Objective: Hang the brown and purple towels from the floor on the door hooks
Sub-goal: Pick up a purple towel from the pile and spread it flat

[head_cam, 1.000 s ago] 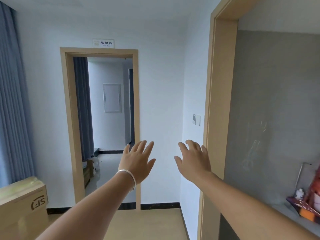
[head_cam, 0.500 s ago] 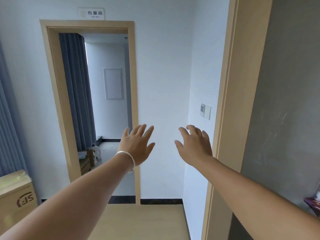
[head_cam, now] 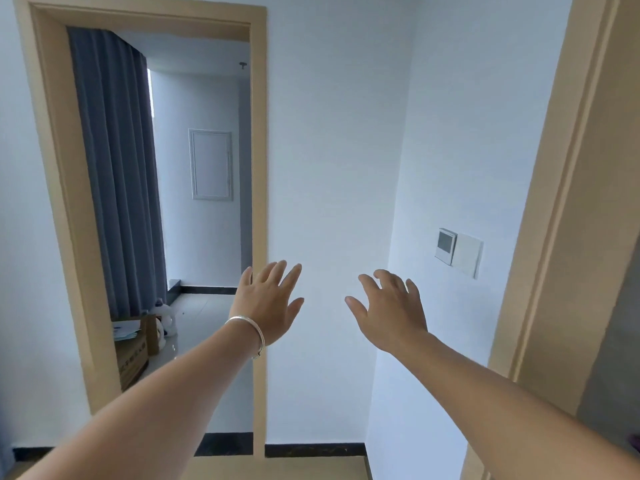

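Note:
Both arms stretch out in front of me at chest height. My left hand [head_cam: 268, 304], with a silver bracelet on its wrist, has its fingers spread and holds nothing. My right hand [head_cam: 391, 308] is also empty, its fingers relaxed and slightly bent. No towel, door leaf or door hook is in view. A wooden door frame [head_cam: 550, 216] stands close on my right, with a grey surface beyond it.
Ahead is a white wall with an open doorway [head_cam: 258, 174] into another room, where a grey curtain [head_cam: 117, 168] hangs. A cardboard box [head_cam: 133, 351] and white bottles [head_cam: 166, 315] sit on that room's floor. A wall switch panel [head_cam: 459, 251] is on the right wall.
The view has moved forward towards the wall and doorway and tilted down slightly. Both hands stay raised, empty and open in the same pose.

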`<control>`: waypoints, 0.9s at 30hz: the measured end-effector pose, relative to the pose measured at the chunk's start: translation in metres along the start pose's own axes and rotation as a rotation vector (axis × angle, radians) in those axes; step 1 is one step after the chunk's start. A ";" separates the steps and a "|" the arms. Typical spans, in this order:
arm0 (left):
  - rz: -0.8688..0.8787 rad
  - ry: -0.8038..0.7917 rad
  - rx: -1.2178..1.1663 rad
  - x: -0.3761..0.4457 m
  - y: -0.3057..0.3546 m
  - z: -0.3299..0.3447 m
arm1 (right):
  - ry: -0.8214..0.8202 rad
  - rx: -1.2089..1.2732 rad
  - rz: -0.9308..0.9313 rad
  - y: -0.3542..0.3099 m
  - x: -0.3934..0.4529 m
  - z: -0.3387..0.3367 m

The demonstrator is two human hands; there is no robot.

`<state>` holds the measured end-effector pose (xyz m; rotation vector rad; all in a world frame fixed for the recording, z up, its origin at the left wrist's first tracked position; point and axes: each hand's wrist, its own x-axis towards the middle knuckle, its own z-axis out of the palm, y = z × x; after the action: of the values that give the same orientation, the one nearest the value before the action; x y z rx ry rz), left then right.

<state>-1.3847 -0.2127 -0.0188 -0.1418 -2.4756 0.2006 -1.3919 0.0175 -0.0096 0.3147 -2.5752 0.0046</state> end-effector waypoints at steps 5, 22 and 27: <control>-0.023 -0.019 0.016 0.051 -0.060 0.050 | 0.011 0.008 -0.020 -0.035 0.079 0.046; -0.467 -0.214 0.267 0.068 -0.292 0.194 | -0.015 0.281 -0.509 -0.268 0.315 0.225; -0.653 -0.305 0.364 0.036 -0.348 0.199 | -0.036 0.381 -0.707 -0.354 0.353 0.259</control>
<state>-1.5539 -0.5707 -0.0909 0.8942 -2.5804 0.4020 -1.7378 -0.4229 -0.0691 1.3522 -2.3442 0.2331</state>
